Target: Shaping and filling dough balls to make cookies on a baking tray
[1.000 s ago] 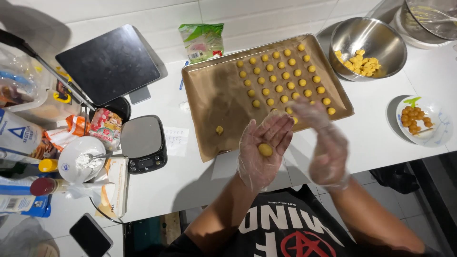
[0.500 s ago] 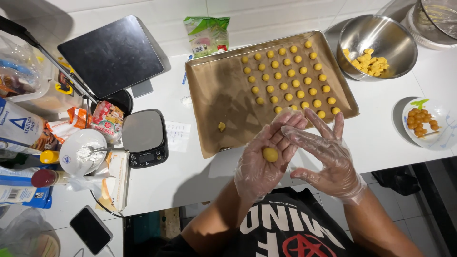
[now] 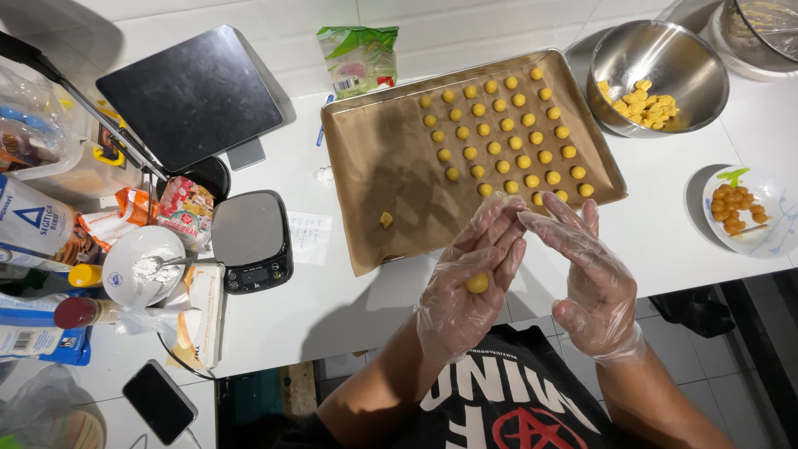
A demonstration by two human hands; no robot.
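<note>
Right hand [image 3: 594, 278] drawn off, dough ball [image 3: 477, 283] on left palm [image 3: 465, 287]

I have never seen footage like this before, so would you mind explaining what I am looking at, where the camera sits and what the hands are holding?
There is no machine here: a person works with two hands in thin clear gloves. The one picture comes from a camera worn on the person's head, looking down at a white counter.

The left hand lies palm up with a small yellow dough ball resting in it. The right hand is open beside it, its fingers spread and holding nothing.

Beyond the hands lies a baking tray lined with brown paper, carrying rows of similar yellow balls. To the right are a metal bowl with yellow pieces and a small plate of orange-brown pieces. To the left are a kitchen scale, a white bowl of powder, some packets and a phone.
</note>
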